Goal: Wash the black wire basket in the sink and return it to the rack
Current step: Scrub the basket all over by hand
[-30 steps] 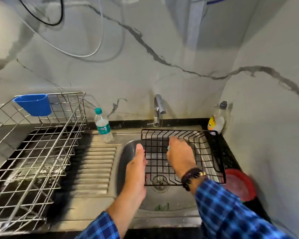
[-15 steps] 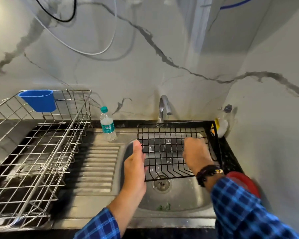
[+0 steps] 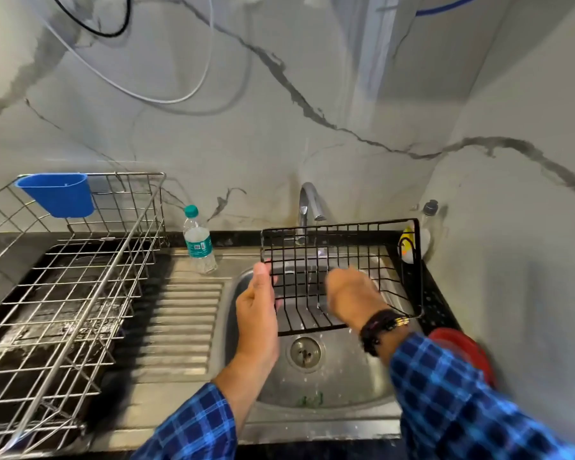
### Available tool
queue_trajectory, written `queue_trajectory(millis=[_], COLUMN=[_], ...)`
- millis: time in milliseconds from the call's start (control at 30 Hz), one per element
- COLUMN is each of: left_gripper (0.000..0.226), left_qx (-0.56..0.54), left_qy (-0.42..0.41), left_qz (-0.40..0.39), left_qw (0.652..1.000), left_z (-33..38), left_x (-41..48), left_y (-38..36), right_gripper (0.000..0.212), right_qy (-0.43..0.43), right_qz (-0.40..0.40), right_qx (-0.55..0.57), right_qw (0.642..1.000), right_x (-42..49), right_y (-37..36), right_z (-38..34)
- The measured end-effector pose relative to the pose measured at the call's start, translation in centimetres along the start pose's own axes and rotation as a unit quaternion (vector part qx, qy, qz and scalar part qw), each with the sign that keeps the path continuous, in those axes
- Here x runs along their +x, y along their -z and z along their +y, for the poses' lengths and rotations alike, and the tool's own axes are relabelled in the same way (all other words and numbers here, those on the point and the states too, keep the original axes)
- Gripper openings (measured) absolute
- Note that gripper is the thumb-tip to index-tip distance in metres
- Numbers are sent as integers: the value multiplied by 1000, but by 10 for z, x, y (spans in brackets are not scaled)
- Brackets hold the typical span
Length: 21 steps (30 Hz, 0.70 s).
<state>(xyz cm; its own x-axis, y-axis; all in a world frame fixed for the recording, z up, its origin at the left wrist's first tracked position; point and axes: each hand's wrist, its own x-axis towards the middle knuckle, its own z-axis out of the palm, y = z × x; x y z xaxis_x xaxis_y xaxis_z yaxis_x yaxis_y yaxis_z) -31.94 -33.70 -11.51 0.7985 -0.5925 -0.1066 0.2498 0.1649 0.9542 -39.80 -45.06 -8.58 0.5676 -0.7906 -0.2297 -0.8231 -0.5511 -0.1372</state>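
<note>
The black wire basket (image 3: 362, 254) is held over the sink (image 3: 352, 380), not resting in it. It stands on edge with its open side toward the person and its upper rim just below the tap (image 3: 307, 202), probably so water runs down through the wires and drips into the basin. The left hand (image 3: 258, 303) grips the basket's left rim with the thumb on the near side, acting as the steadying hold. That leaves the right hand (image 3: 349, 293) free inside the basket against the mesh, apparently rubbing it. The right hand is blurred, so whether its fingers are spread or curled cannot be told. The washing step looks under way. The steel rack (image 3: 80, 293) waits well apart to the left, beyond the drainboard (image 3: 180, 320).
</note>
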Motion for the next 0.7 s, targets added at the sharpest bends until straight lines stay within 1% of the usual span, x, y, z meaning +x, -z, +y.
queue_trajectory(millis=[33, 100, 133, 167, 200, 267, 333, 367, 400, 433, 467, 533, 633, 667, 700], left_gripper=[43, 43, 43, 43, 42, 43, 46, 48, 50, 52, 55, 63, 82, 83, 80], left_qx=[15, 24, 25, 24, 17, -10, -15, -11, -6, -1, 5, 22, 24, 24, 22], left_qy=[-8, -15, -16, -16, -21, -22, -13, -8, -8, -12, -19, -22, -26, -31, -34], left_qz=[-4, -15, -22, -22, -22, -18, -8, -6, -4, -3, -3, -4, -14, -13, -13], left_qw=[1000, 999, 999, 999, 999, 1000, 1000, 1000, 1000, 1000, 1000, 1000, 999, 999, 999], left_z=[-3, -7, -10, -10, -11, -11, -11, -13, -15, -16, -18, -17, -15, -13, -12], left_x=[0, 2, 4, 6, 8, 11, 12, 12, 12, 13, 16, 16, 17, 17, 18], left_y=[-3, -6, -4, -3, -1, 3, 5, 4, 4, 3, 0, -8, -15, -15, -12], right_gripper=[8, 3, 4, 5, 8, 8, 7, 11, 12, 9, 5, 6, 6, 6, 3], right_qy=[33, 112, 132, 120, 88, 28, -15, -37, -52, -55, -44, 4, 101, 118, 121], right_qz=[-9, -30, -44, -65, -81, -86, -56, -40, -21, -1, 14, 21, -2, -9, -17], right_qx=[20, 75, 84, 72, 51, -8, -51, -65, -66, -56, -40, 6, 149, 175, 177], right_qw=[999, 990, 987, 988, 991, 996, 997, 996, 996, 997, 998, 1000, 984, 977, 977], right_x=[-4, -10, -8, -4, 1, 12, 17, 18, 17, 17, 15, 8, -6, -8, -10], right_y=[-4, -6, -3, 2, 7, 11, 14, 12, 9, 4, 0, -8, -10, -5, 1], right_z=[-17, -40, -42, -37, -26, 6, 37, 48, 52, 48, 38, 6, -34, -33, -26])
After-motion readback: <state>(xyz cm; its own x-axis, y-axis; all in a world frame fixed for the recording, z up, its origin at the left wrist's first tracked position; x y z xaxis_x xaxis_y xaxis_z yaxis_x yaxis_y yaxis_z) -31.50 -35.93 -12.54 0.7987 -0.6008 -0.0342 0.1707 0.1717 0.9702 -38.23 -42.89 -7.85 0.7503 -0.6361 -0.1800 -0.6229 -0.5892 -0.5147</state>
